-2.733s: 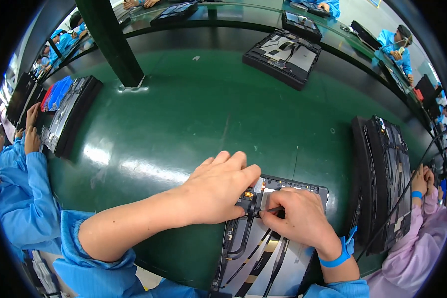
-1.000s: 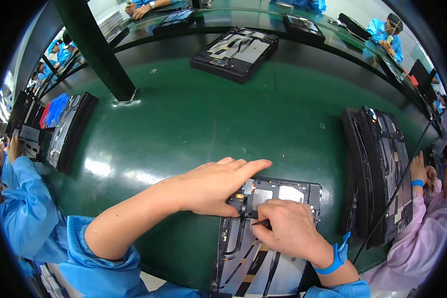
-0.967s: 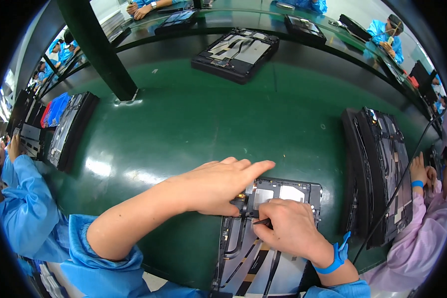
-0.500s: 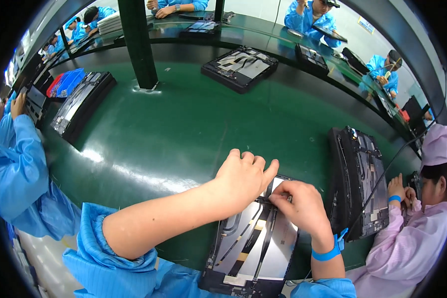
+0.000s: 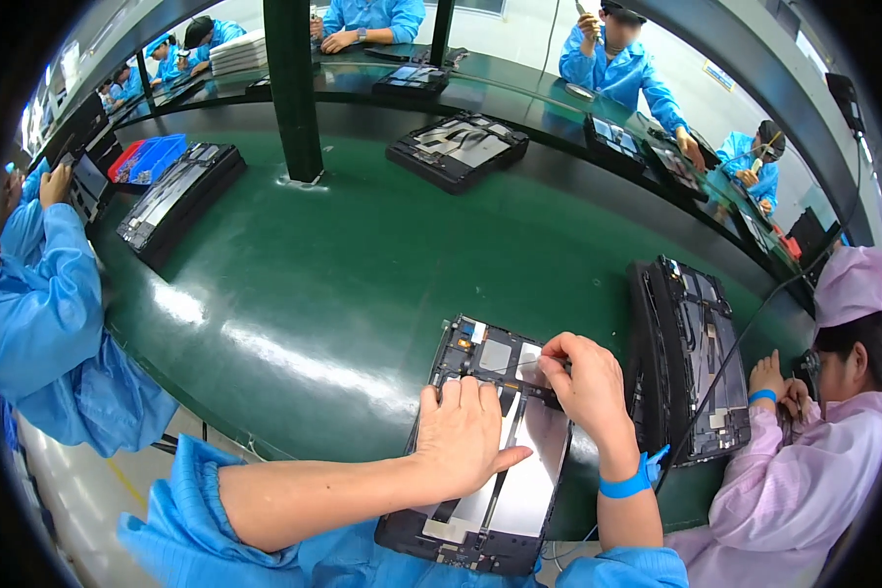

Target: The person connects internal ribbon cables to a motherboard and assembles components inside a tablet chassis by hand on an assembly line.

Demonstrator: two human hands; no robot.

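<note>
In front of me lies an opened tablet, its inside facing up, with silver panels, dark ribbon cables and a black frame. My left hand rests across its middle, fingers stretched out and thumb spread over a dark ribbon cable. At the tablet's upper right edge, my right hand is pinched. Something thin and dark shows at its fingertips, too fine to make out. A blue wrist strap circles my right wrist. The left hand and forearm hide part of the tablet's left side.
A stack of opened tablets stands to the right, beside a person in pink. Other opened tablets lie at the far middle and far left, near a blue bin. A dark post rises from the green bench.
My left hand has come down from the tablet's upper end onto its middle, uncovering the top. My right hand remains pinched near the upper right. Across the bench, a person's arm has reached down.
</note>
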